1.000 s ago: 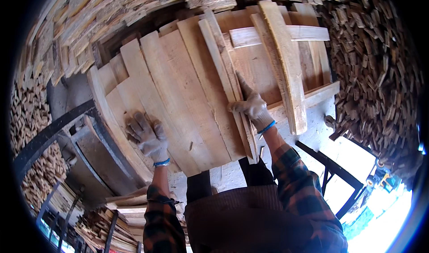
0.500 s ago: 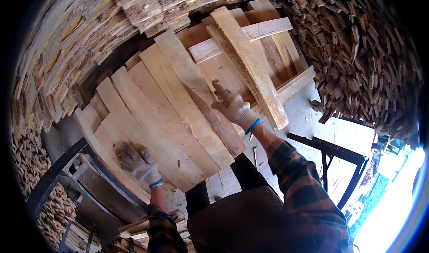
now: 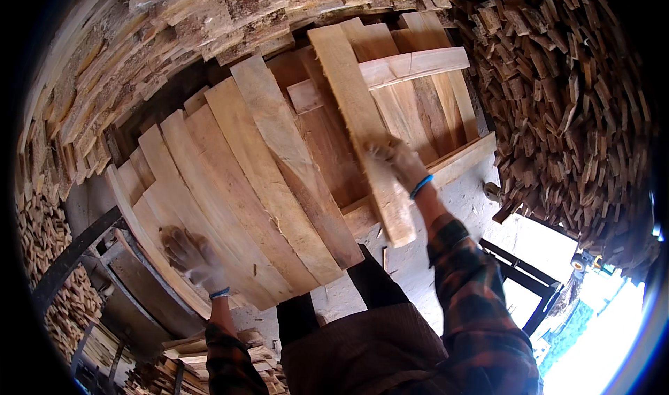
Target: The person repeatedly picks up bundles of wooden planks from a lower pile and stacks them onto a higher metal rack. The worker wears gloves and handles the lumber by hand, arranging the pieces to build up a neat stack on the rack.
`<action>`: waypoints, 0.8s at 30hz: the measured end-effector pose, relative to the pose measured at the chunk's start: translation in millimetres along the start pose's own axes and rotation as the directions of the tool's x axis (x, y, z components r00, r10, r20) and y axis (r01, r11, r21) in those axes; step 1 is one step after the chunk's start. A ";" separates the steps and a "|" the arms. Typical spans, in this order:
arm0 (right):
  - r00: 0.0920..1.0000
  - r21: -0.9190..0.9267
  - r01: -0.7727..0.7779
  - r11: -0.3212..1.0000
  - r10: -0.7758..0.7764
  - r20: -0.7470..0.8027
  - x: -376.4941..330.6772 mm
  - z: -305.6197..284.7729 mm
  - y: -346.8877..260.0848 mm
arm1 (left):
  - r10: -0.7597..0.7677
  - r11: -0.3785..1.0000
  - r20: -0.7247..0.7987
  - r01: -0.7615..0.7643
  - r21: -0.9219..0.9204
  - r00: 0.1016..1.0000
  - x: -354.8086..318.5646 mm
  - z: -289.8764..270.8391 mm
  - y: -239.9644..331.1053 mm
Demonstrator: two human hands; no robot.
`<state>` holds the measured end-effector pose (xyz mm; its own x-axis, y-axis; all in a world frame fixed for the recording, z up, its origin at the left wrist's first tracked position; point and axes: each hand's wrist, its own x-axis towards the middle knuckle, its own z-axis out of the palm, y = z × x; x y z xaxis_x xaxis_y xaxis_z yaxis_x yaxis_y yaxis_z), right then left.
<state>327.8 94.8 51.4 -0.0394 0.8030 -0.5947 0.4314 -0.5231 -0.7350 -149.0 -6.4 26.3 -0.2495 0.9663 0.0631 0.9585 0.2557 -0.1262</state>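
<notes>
Pale planks (image 3: 279, 165) — plaid sleeves (image 3: 474, 304)

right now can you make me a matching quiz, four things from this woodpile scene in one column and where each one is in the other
Things:
1. left hand
2. right hand
3. long plank
4. short crosswise board

Places:
A. lying across the far planks at the top
B. gripped and angled over the stack
C. flat on the near left boards
D. around the long plank's side

Pairs: 1-C, 2-D, 3-B, 4-A
</notes>
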 end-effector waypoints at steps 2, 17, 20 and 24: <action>0.995 0.008 -0.094 0.996 0.094 -0.017 5.6 40.1 -5.8 | 0.031 0.998 -0.028 -0.032 -0.053 0.999 1.5 -0.6 7.8; 0.878 -0.616 0.279 0.737 -0.455 -0.146 -7.5 80.0 -30.1 | 0.055 0.998 0.046 -0.055 -0.003 0.997 -0.3 14.3 -0.1; 0.969 -0.368 0.235 0.899 -0.248 0.014 -40.2 73.9 -80.9 | -0.014 0.995 0.078 0.021 -0.102 0.997 -2.1 7.8 -11.5; 0.919 0.032 0.096 0.995 -0.101 0.381 -91.1 123.2 -98.9 | -0.108 0.910 0.131 0.151 -0.385 0.985 -11.6 -32.4 -11.1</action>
<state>177.6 38.2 138.1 -0.4233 0.6820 -0.5964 0.3962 -0.4526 -0.7988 -152.2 -21.4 59.1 -0.3675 0.9284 -0.0543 0.8881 0.3677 0.2759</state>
